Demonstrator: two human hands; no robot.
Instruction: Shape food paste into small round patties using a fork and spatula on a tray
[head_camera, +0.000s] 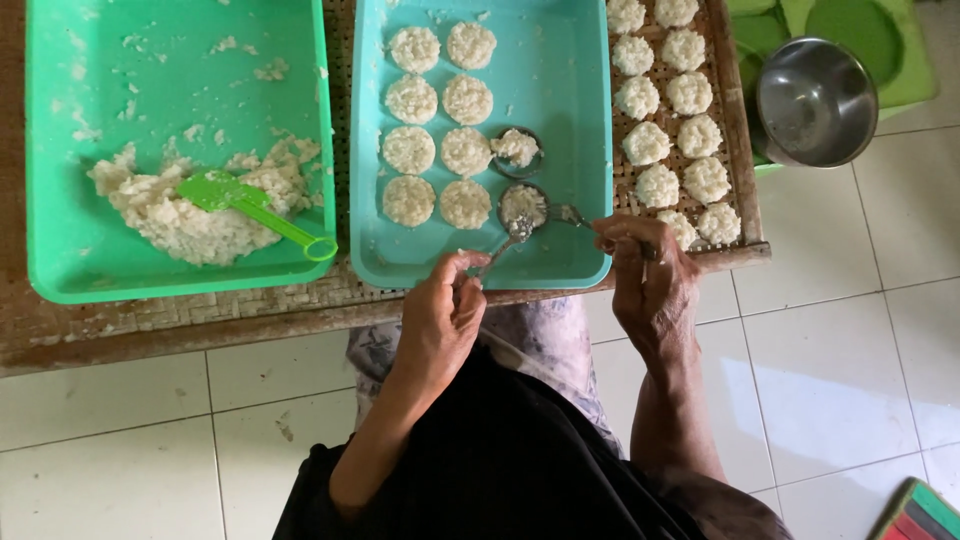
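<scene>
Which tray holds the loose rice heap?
The green tray on the far left: it holds a loose rice heap and a green paddle; the blue tray holds shaped discs.

One head-worn camera, looking almost straight down from above the person's lap. The view faces forward over the knees onto the low woven bench (200, 310), near enough that both hands fill the lower middle, with the tiled floor (850, 340) showing round the bench.

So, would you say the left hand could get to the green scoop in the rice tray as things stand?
Probably yes: the green scoop lies uncovered on the rice, handle toward the near edge, with nothing between. But the left hand is holding a spoon.
</scene>
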